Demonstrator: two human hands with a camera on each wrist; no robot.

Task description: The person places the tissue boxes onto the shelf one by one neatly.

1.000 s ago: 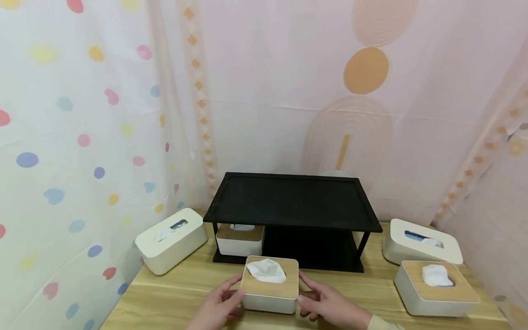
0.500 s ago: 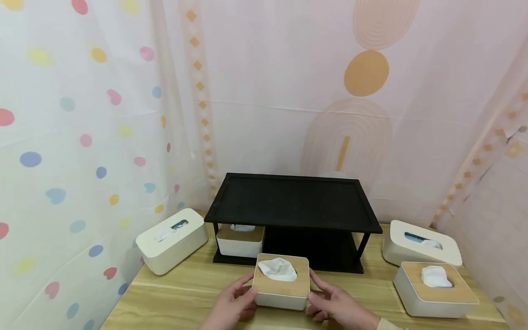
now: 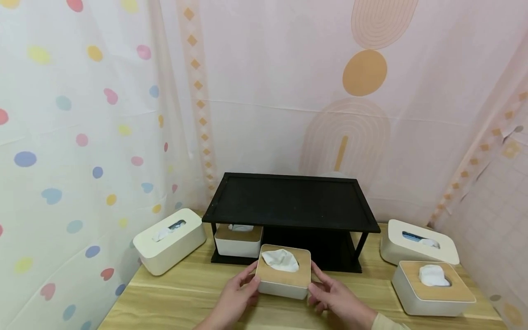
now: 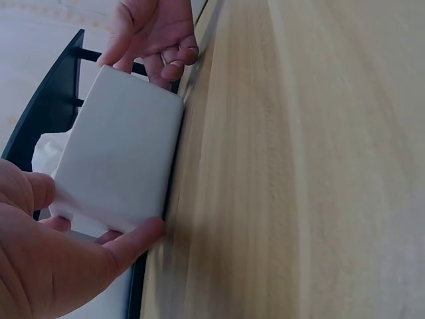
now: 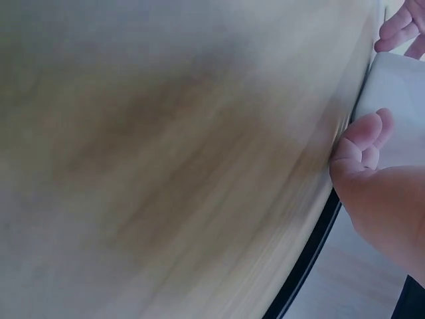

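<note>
While your left hand [image 3: 235, 295] and right hand [image 3: 336, 300] pinch the wood-topped tissue box [image 3: 284, 277] from either side, thumbs toward its near corners, the work looks partway along. You hold that box just in front of the black rack [image 3: 290, 197], slightly askew and not yet on its lower shelf [image 3: 336, 263]; whether its base touches the desk [image 3: 181, 302], you cannot tell here.

One matching box [image 3: 238, 247] already stands on that shelf at the left end, so the space to its right seems the likely place for yours. Three more remain outside: a long cream box [image 3: 169, 243] to the rack's left, another long box [image 3: 445, 247] to its right, and a third wood-topped box [image 3: 435, 298] nearer you. Whether those also belong on the rack, you cannot judge from this.
</note>
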